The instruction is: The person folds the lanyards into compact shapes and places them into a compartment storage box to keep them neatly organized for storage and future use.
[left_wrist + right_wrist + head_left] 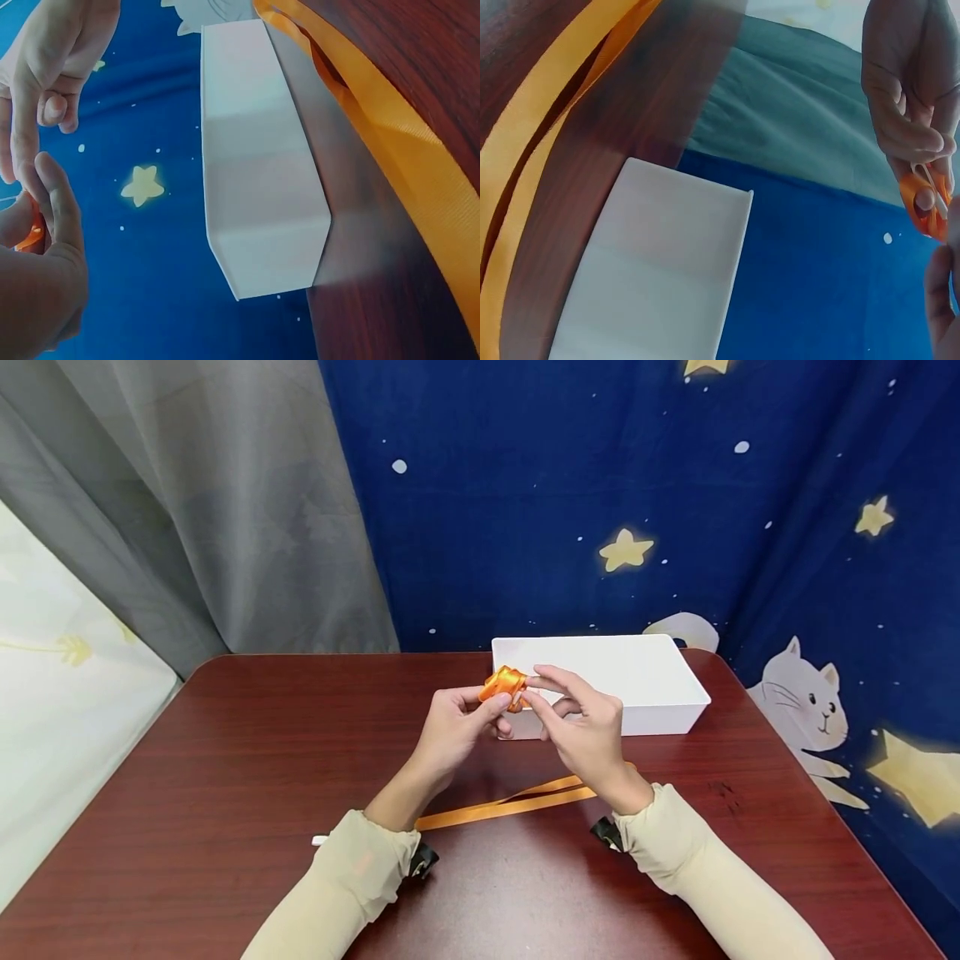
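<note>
My left hand (454, 727) pinches a small folded bundle of glossy orange ribbon (504, 683) between thumb and fingers, above the table. At the bundle's right side, my right hand (587, 718) brings thumb and index fingertip together on its edge, the other fingers loosely bent. In the right wrist view a narrow white strip (930, 180) shows against the orange folds; its kind is unclear. The left wrist view shows only a bit of the orange bundle (31, 236), mostly hidden by fingers. Below the hands, a long flat orange ribbon (495, 810) lies across the table, doubled.
A white box (660, 720) stands at the back right of the dark red wooden table (225, 777), just behind the hands. A small white object (319, 841) pokes out by the left sleeve. Grey and blue star-patterned curtains (510, 527) hang behind the table.
</note>
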The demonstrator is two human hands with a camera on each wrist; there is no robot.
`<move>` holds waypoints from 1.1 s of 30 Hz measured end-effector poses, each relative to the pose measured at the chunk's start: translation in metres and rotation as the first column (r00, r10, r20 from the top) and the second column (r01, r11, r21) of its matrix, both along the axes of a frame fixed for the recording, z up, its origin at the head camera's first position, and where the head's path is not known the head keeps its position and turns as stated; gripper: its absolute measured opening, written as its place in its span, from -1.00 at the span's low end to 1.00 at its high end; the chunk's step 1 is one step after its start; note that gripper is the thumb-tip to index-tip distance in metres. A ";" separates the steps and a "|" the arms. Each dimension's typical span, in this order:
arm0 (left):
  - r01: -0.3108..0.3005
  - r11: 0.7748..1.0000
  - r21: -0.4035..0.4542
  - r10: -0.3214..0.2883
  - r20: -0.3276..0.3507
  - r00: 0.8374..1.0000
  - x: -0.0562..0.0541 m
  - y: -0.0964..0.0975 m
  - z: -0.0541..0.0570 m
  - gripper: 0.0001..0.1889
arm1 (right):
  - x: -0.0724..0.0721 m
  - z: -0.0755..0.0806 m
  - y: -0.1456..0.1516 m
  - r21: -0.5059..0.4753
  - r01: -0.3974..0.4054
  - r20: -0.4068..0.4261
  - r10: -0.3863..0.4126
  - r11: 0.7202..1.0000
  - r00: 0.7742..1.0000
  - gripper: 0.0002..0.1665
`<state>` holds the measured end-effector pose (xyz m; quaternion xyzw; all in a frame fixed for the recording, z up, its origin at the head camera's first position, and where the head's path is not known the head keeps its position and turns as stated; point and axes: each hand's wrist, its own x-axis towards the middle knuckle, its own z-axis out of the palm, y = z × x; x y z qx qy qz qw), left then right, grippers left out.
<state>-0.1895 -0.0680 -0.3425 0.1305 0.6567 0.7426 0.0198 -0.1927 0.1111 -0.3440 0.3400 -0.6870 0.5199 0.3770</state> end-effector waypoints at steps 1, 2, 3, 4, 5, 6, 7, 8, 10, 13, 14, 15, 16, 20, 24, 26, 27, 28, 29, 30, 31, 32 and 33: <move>0.003 1.000 -0.004 -0.003 0.001 1.000 -0.002 0.000 0.000 -0.71 | -0.001 0.000 0.001 -0.001 -0.003 0.014 0.003 1.000 1.000 -0.47; 0.005 1.000 -0.009 -0.005 0.001 1.000 -0.003 0.000 0.000 -0.71 | -0.002 -0.001 0.002 0.001 -0.002 0.024 0.002 1.000 1.000 -0.48; 0.009 1.000 -0.014 -0.009 -0.001 1.000 -0.005 0.000 0.000 -0.72 | -0.004 -0.001 0.003 0.005 0.006 0.025 -0.007 1.000 1.000 -0.48; 0.009 1.000 -0.020 -0.009 -0.003 1.000 -0.006 0.000 0.000 -0.71 | -0.005 -0.001 0.005 0.013 0.022 0.022 -0.022 1.000 1.000 -0.49; 0.008 1.000 -0.027 -0.008 -0.008 1.000 -0.007 0.001 0.000 -0.72 | -0.006 -0.002 0.006 0.019 0.042 0.015 -0.042 0.999 0.999 -0.51; 0.007 0.999 -0.031 -0.008 -0.012 1.000 -0.008 0.001 0.000 -0.72 | -0.008 -0.003 0.008 0.028 0.066 0.005 -0.066 0.997 0.998 -0.52; 0.007 0.999 -0.034 -0.008 -0.014 1.000 -0.009 0.002 0.000 -0.72 | -0.009 -0.003 0.010 0.035 0.094 -0.006 -0.094 0.995 0.996 -0.54; 0.004 0.999 -0.039 -0.005 -0.015 1.000 -0.011 0.003 0.001 -0.72 | -0.011 -0.003 0.013 0.044 0.122 -0.015 -0.122 0.992 0.992 -0.55; 0.001 0.999 -0.038 -0.001 -0.013 1.000 -0.014 0.006 0.002 -0.73 | -0.015 -0.003 0.019 0.061 0.172 -0.026 -0.171 0.983 0.985 -0.57; -0.007 0.999 -0.039 0.007 0.001 1.000 -0.019 0.008 0.003 -0.74 | -0.021 -0.006 0.029 0.099 0.248 -0.015 -0.248 0.964 0.969 -0.59; -0.013 0.999 -0.047 0.013 0.005 1.000 -0.021 0.009 0.003 -0.74 | -0.023 -0.007 0.033 0.115 0.265 -0.004 -0.267 0.957 0.964 -0.59; -0.018 0.998 -0.052 0.019 0.007 1.000 -0.023 0.010 0.002 -0.74 | -0.025 -0.009 0.036 0.124 0.279 0.009 -0.282 0.952 0.959 -0.58; -0.025 0.998 -0.061 0.026 0.009 1.000 -0.025 0.011 0.002 -0.74 | -0.028 -0.011 0.039 0.136 0.292 0.025 -0.298 0.947 0.954 -0.57; -0.037 0.994 -0.099 0.039 0.018 0.999 -0.032 0.015 0.001 -0.73 | -0.036 -0.020 0.052 0.171 0.313 0.096 -0.332 0.934 0.938 -0.51; -0.039 0.990 -0.134 0.042 0.022 0.999 -0.040 0.021 -0.001 -0.73 | -0.042 -0.028 0.062 0.240 0.346 0.173 -0.390 0.907 0.904 -0.40; -0.045 0.987 -0.156 0.047 0.012 0.999 -0.043 0.024 -0.002 -0.74 | -0.045 -0.030 0.066 0.284 0.349 0.213 -0.414 0.893 0.885 -0.33; -0.046 0.985 -0.167 0.047 0.004 0.999 -0.045 0.025 -0.003 -0.74 | -0.046 -0.031 0.068 0.303 0.344 0.237 -0.420 0.889 0.876 -0.30; -0.045 0.983 -0.176 0.045 -0.003 0.999 -0.046 0.027 -0.004 -0.75 | -0.047 -0.033 0.070 0.321 0.338 0.261 -0.426 0.885 0.866 -0.27; -0.043 0.982 -0.183 0.042 -0.011 0.999 -0.048 0.029 -0.004 -0.75 | -0.048 -0.034 0.071 0.339 0.330 0.286 -0.430 0.881 0.856 -0.23; -0.041 0.981 -0.191 0.039 -0.018 0.999 -0.049 0.030 -0.005 -0.76 | -0.049 -0.035 0.073 0.358 0.321 0.310 -0.436 0.877 0.845 -0.19; -0.037 0.980 -0.196 0.033 -0.022 0.999 -0.051 0.032 -0.005 -0.76 | -0.050 -0.036 0.074 0.379 0.311 0.332 -0.442 0.872 0.833 -0.16; -0.034 0.979 -0.202 0.029 -0.026 0.999 -0.053 0.035 -0.006 -0.76 | -0.051 -0.037 0.076 0.400 0.300 0.354 -0.448 0.866 0.821 -0.13; -0.033 0.977 -0.210 0.028 -0.026 0.999 -0.054 0.037 -0.006 -0.76 | -0.052 -0.038 0.077 0.419 0.289 0.373 -0.453 0.861 0.810 -0.09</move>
